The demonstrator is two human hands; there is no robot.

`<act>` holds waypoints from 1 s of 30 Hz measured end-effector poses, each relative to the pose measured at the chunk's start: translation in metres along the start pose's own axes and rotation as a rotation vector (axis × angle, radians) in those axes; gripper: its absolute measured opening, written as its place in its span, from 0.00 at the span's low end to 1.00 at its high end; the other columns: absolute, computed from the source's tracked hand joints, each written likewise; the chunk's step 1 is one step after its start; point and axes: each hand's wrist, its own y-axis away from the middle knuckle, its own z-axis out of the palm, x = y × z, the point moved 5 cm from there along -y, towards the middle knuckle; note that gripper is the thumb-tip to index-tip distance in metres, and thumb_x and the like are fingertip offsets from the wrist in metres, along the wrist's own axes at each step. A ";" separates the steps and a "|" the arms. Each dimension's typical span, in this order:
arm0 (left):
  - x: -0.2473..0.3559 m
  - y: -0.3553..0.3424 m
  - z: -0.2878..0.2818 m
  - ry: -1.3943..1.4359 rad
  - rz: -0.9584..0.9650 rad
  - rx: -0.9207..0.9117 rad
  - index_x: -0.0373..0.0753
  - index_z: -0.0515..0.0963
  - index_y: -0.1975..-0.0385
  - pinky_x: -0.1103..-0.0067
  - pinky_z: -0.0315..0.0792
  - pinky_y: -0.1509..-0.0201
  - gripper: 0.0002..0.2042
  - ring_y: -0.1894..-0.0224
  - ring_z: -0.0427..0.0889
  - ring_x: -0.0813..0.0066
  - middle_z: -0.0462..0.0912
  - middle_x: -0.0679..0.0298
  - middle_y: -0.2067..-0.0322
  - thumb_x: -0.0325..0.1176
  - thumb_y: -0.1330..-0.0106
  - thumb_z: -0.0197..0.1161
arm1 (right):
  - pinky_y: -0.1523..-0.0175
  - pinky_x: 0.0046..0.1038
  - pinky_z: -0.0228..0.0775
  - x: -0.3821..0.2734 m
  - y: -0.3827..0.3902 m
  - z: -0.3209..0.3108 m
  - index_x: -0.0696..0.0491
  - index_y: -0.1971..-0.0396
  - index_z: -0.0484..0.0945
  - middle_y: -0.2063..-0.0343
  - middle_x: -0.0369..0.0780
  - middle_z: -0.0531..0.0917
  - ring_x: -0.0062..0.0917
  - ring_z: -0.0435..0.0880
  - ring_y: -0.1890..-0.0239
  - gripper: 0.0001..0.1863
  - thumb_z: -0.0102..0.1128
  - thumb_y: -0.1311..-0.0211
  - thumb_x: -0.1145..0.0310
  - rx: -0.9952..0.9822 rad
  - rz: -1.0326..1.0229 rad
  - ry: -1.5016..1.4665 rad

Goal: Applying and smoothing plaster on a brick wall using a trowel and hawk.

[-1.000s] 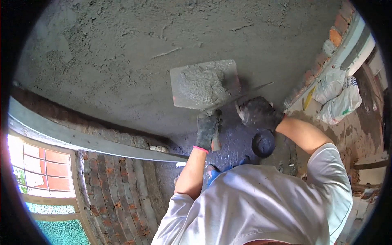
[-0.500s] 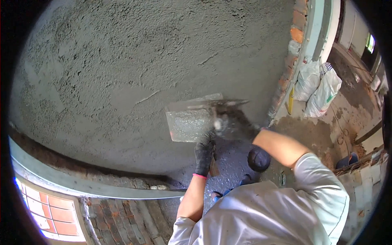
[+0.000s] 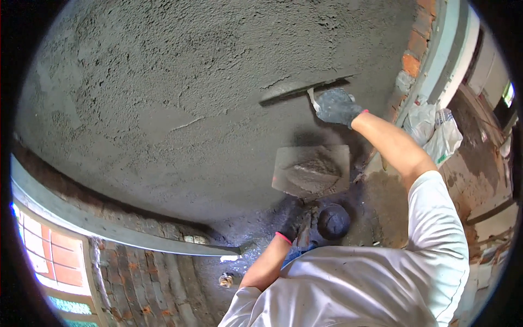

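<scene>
My right hand (image 3: 335, 106), in a dark glove, is closed around the handle of a plastering trowel (image 3: 289, 96). The long blade lies along a wall of rough wet grey mortar (image 3: 163, 82), with one edge toward the surface. Lower down, my gloved left hand (image 3: 292, 217) grips the handle of a plasterer's hawk (image 3: 287, 156), a square flat board. A heap of wet mortar (image 3: 313, 173) rests on the hawk. The hawk stands below the trowel, apart from it. The left fingers are partly in shadow beneath the board.
A round dark bucket (image 3: 333, 220) stands by my left hand. White sacks (image 3: 444, 136) lean at the right, past a strip of bare brick (image 3: 411, 64) and a pale frame (image 3: 449, 49). A long pale ledge (image 3: 109, 222) curves along the lower left, near a barred window (image 3: 52, 245).
My right hand and the trowel have moved from the hawk up to the wall. The hawk has shifted right, and its mortar now sits in a heap shaped by the trowel.
</scene>
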 end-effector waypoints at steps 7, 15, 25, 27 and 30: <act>-0.040 -0.016 -0.012 0.816 -0.338 0.217 0.44 0.78 0.61 0.78 0.67 0.77 0.07 0.79 0.72 0.78 0.76 0.68 0.77 0.34 0.30 0.52 | 0.71 0.42 0.74 0.001 -0.039 -0.051 0.64 0.65 0.77 0.77 0.50 0.82 0.39 0.84 0.76 0.15 0.50 0.43 0.67 0.234 -0.325 0.192; -0.055 0.005 -0.060 0.259 -0.005 0.177 0.43 0.78 0.64 0.75 0.73 0.76 0.11 0.76 0.79 0.71 0.80 0.66 0.72 0.37 0.29 0.48 | 0.65 0.44 0.77 0.033 -0.032 -0.063 0.56 0.59 0.80 0.72 0.46 0.85 0.41 0.85 0.69 0.18 0.54 0.44 0.61 0.344 0.080 0.143; -0.056 0.031 -0.077 0.588 -0.282 0.295 0.41 0.75 0.63 0.78 0.69 0.83 0.06 0.83 0.74 0.75 0.76 0.67 0.80 0.29 0.39 0.63 | 0.61 0.47 0.75 -0.072 -0.024 0.020 0.56 0.57 0.79 0.68 0.49 0.84 0.42 0.85 0.66 0.17 0.53 0.43 0.64 0.128 -0.172 0.056; -0.046 0.026 -0.078 0.440 -0.189 0.309 0.42 0.76 0.64 0.79 0.67 0.83 0.05 0.83 0.73 0.77 0.76 0.68 0.79 0.29 0.38 0.62 | 0.60 0.47 0.75 -0.066 -0.040 0.003 0.57 0.57 0.77 0.67 0.52 0.83 0.44 0.84 0.65 0.17 0.52 0.42 0.64 -0.050 -0.144 -0.058; -0.001 0.017 -0.078 0.038 0.277 0.339 0.43 0.76 0.64 0.79 0.65 0.83 0.04 0.84 0.72 0.78 0.75 0.70 0.80 0.30 0.36 0.60 | 0.64 0.46 0.75 -0.072 -0.054 -0.058 0.60 0.62 0.75 0.73 0.52 0.82 0.47 0.84 0.67 0.13 0.50 0.42 0.67 0.238 -0.235 -0.085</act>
